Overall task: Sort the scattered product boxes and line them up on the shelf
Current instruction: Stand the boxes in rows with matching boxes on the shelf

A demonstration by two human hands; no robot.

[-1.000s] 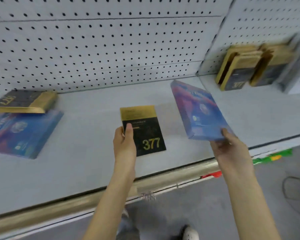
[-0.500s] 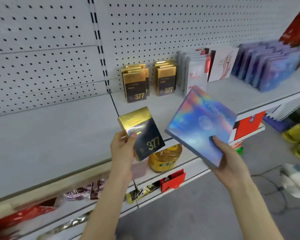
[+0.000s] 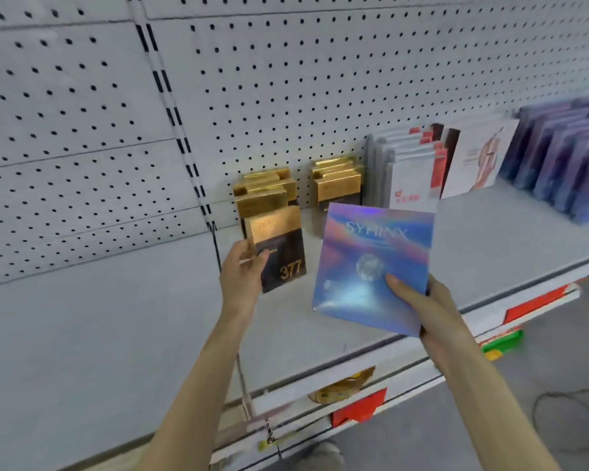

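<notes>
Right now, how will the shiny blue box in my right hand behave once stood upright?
The blue box looks stiff, probably light: the right hand holds it unbent by one corner. Glossy face, maybe slippery. Thin, so likely tippy.

Two gold-and-black rows (image 3: 264,200), one white row (image 3: 410,178), one purple row (image 3: 565,164); one loose 377 box (image 3: 283,248), one holographic box (image 3: 371,260).

Bright, soft light is filling everything; the holographic box (image 3: 371,232) is glaring, the pegboard (image 3: 286,79) is bowing, edges are blurring.
</notes>
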